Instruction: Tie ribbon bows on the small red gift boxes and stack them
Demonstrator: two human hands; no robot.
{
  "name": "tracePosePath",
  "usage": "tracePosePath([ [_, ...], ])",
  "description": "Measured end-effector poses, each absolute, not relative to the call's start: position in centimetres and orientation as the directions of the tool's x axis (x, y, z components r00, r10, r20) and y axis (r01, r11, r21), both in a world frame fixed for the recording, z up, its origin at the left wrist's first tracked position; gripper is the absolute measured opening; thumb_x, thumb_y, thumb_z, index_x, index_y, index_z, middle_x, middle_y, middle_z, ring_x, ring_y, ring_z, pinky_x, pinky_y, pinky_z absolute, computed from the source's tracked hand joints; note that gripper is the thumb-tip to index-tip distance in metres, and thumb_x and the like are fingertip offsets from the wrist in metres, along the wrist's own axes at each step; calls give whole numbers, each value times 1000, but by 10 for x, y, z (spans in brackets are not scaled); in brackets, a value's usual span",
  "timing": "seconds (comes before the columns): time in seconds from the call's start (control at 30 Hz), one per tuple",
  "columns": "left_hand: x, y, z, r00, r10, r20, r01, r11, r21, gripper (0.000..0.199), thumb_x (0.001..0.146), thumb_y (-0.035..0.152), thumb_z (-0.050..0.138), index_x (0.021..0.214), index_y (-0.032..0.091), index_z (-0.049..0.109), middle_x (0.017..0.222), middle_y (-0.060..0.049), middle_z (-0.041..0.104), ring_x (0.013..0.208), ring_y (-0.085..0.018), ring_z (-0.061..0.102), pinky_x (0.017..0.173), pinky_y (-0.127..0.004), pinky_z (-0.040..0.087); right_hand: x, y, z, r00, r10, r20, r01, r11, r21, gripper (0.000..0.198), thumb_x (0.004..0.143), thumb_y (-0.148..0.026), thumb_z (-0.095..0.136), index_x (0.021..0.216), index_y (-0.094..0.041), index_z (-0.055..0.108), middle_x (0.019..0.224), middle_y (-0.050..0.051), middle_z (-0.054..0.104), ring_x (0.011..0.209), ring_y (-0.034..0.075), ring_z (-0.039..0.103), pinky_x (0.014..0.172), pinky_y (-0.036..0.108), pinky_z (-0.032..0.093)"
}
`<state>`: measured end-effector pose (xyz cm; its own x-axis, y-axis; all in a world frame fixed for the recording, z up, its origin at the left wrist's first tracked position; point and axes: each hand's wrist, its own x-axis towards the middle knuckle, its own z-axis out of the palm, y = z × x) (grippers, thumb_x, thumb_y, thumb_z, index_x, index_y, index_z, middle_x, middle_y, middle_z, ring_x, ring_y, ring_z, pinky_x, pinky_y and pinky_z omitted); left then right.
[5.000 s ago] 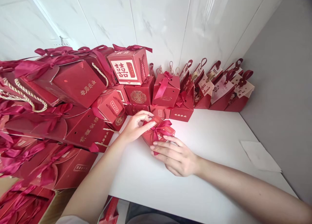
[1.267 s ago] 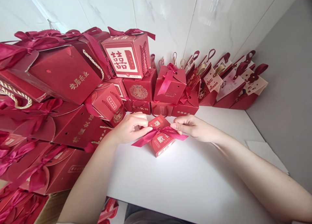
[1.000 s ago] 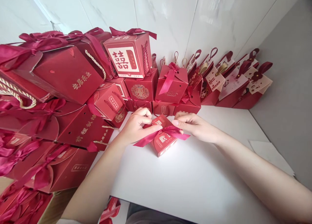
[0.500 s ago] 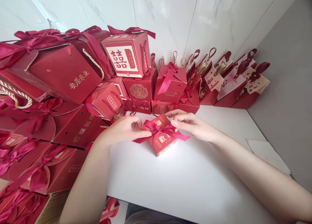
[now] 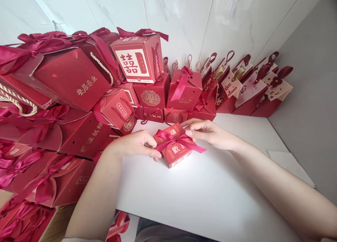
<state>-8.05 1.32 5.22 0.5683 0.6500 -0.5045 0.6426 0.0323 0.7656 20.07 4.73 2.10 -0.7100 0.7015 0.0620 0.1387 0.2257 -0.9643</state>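
Observation:
A small red gift box (image 5: 177,158) with gold Chinese lettering lies on the white table, turned at an angle. Across its top runs a magenta ribbon (image 5: 172,139) tied in a bow, one tail draping over the right side. At the box's left, my left hand (image 5: 142,143) pinches the ribbon's left tail between thumb and fingers. My right hand (image 5: 207,133) grips the far right corner, thumb on top against the ribbon and fingers behind. The undersides of the right fingers are partly hidden.
Red gift boxes (image 5: 71,77) with ribbons and rope handles are stacked high at the left and along the wall. Small bags (image 5: 252,89) with loop handles line the back right. White paper (image 5: 289,166) lies at the right edge of the white table (image 5: 189,196).
My left hand has moved slightly down and closed on the ribbon's left tail, with its thumb off the top of the box. My right hand stays at the far right corner.

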Motion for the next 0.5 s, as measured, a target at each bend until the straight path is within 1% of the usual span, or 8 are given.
tracePosePath([
  [0.1, -84, 16, 50, 567, 647, -509, 650, 28, 760, 33, 74, 46, 72, 73, 14, 74, 72, -2, 69, 63, -13, 56, 59, -24, 40, 203, 51, 15, -709, 703, 47, 145, 210, -967, 33, 90, -49, 60, 82, -20, 74, 121, 6, 60, 103, 21, 60, 91, 35, 45],
  [0.17, -86, 17, 47, 579, 631, -516, 654, 18, 756, 33, 75, 47, 71, 73, 14, 74, 70, -1, 67, 62, -13, 55, 59, -24, 40, 203, 52, 11, -713, 699, 51, 142, 215, -966, 33, 90, -49, 59, 83, -20, 74, 120, 6, 59, 105, 22, 59, 92, 36, 45],
  [0.37, -89, 19, 43, 617, 602, -508, 646, -18, 763, 33, 76, 47, 69, 71, 15, 74, 66, 0, 66, 60, -12, 53, 58, -23, 40, 201, 54, 9, -717, 693, 74, 142, 248, -958, 34, 91, -48, 58, 80, -19, 72, 116, 6, 59, 106, 21, 57, 93, 34, 44],
  [0.5, -89, 18, 45, 581, 634, -510, 647, 21, 762, 34, 74, 48, 71, 72, 15, 76, 70, -3, 70, 65, -14, 59, 63, -25, 45, 202, 52, 16, -720, 692, 59, 139, 226, -964, 39, 91, -50, 58, 72, -17, 66, 110, 6, 62, 101, 21, 58, 89, 33, 45],
])
